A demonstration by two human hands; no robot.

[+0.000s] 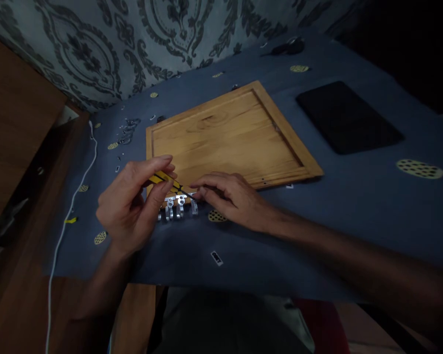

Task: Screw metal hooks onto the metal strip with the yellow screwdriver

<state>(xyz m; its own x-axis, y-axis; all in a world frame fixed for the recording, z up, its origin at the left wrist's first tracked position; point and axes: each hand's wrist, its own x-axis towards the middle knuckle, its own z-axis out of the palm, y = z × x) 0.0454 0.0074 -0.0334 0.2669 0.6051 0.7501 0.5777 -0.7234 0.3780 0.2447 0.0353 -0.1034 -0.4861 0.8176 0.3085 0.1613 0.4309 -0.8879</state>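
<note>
My left hand (136, 201) is closed round the yellow-and-black handle of a screwdriver (160, 177). Its dark shaft slants down to the right, towards a row of metal hooks (180, 204) along the near edge of a framed wooden board (214, 142). Beside the rightmost hook, my right hand (231, 196) has its thumb and fingers pinched together close to the screwdriver's tip. Whatever lies between those fingertips is too small and dark to make out. The leftmost hook is partly covered by my left hand.
Small loose metal parts (128, 130) lie on the blue patterned cloth (273, 255) at the left. A black tablet-like slab (349, 117) rests at the right, and a dark object (290, 46) sits at the back. A white cable (72, 201) runs down the left side.
</note>
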